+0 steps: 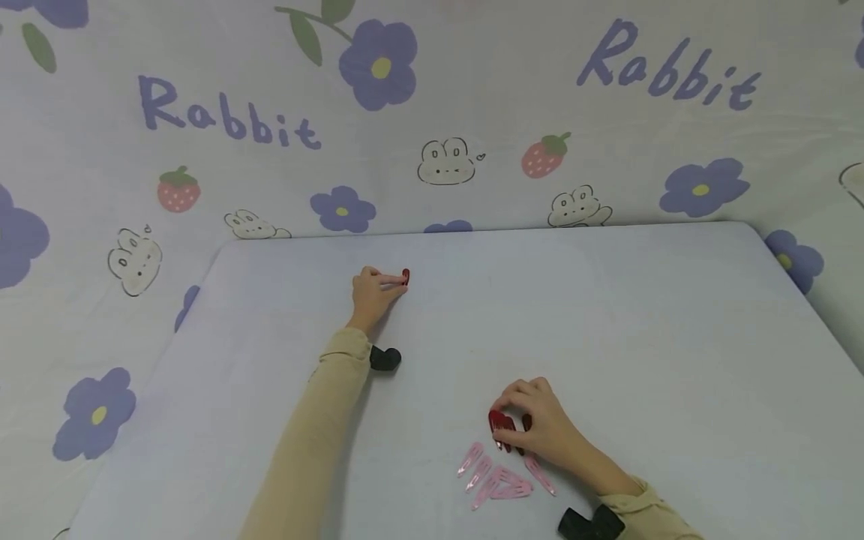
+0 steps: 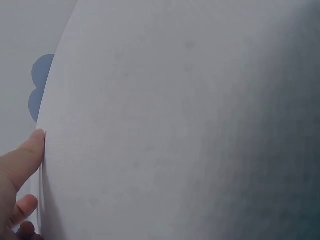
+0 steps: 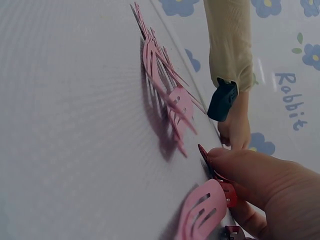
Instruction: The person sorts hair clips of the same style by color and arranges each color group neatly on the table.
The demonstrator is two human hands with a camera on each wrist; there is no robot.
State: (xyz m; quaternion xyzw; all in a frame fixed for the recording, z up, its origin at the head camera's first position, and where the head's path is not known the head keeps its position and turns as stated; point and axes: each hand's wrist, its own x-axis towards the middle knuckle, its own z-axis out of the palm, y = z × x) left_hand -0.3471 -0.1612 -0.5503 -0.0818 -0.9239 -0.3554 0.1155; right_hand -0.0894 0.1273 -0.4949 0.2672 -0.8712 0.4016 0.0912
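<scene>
My left hand (image 1: 373, 296) reaches far over the white table and pinches a dark red snap hair clip (image 1: 406, 274) between its fingertips at the tabletop. In the left wrist view only the fingers (image 2: 27, 155) show at the left edge; the clip is out of sight there. Nearer the front, my right hand (image 1: 543, 424) has thumb and forefinger on a red hair clip (image 1: 499, 421) within a small group of red ones. Its thumb presses on a red clip (image 3: 204, 152) in the right wrist view. My fingers partly cover the group.
Several pink hair clips (image 1: 481, 474) lie just in front of the right hand, and one pink clip (image 1: 540, 476) lies apart to the right. The white tabletop (image 1: 607, 315) ends at the back against a patterned cloth (image 1: 499, 90).
</scene>
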